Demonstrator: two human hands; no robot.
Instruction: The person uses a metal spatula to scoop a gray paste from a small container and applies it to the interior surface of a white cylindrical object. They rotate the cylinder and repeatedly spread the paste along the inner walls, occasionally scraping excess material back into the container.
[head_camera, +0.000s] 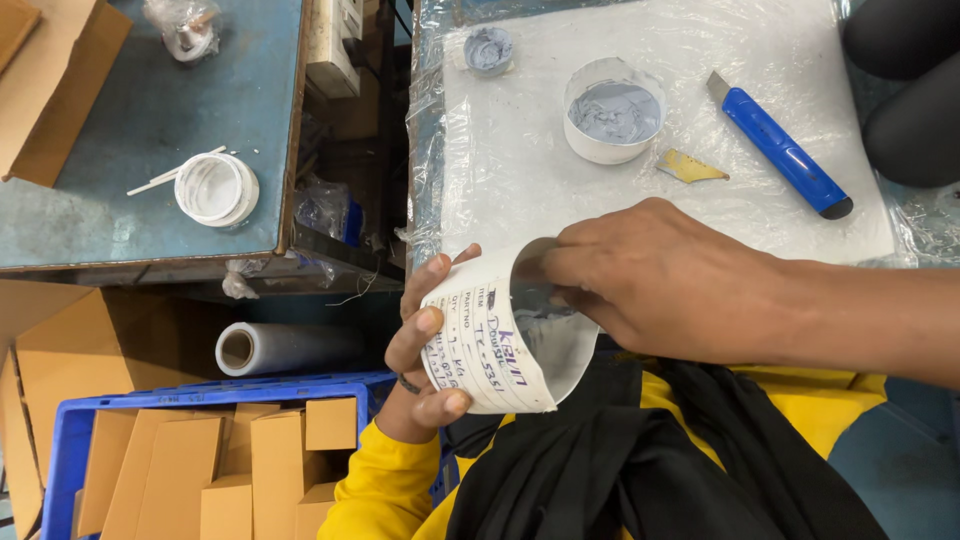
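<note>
My left hand (425, 345) grips a white plastic tub (495, 345) with handwriting on its side, tilted so its mouth faces right. Grey paste lines the inside of the tub. My right hand (655, 275) reaches into the tub's mouth with its fingers bent inside; what the fingertips hold is hidden. Both hands are just below the near edge of the plastic-wrapped white board (520, 160). On that board stand a small white cup of grey paste (612, 112), a grey lid (488, 48), a yellow scraper piece (688, 167) and a blue utility knife (780, 145).
A blue-grey side table (150, 100) at left carries a white cup (215, 188) with a stick and a cardboard box (50, 80). A blue crate (75, 440) of small cardboard boxes sits below left, with a roll of clear film (285, 347) beside it. Black cloth (640, 450) lies on my lap.
</note>
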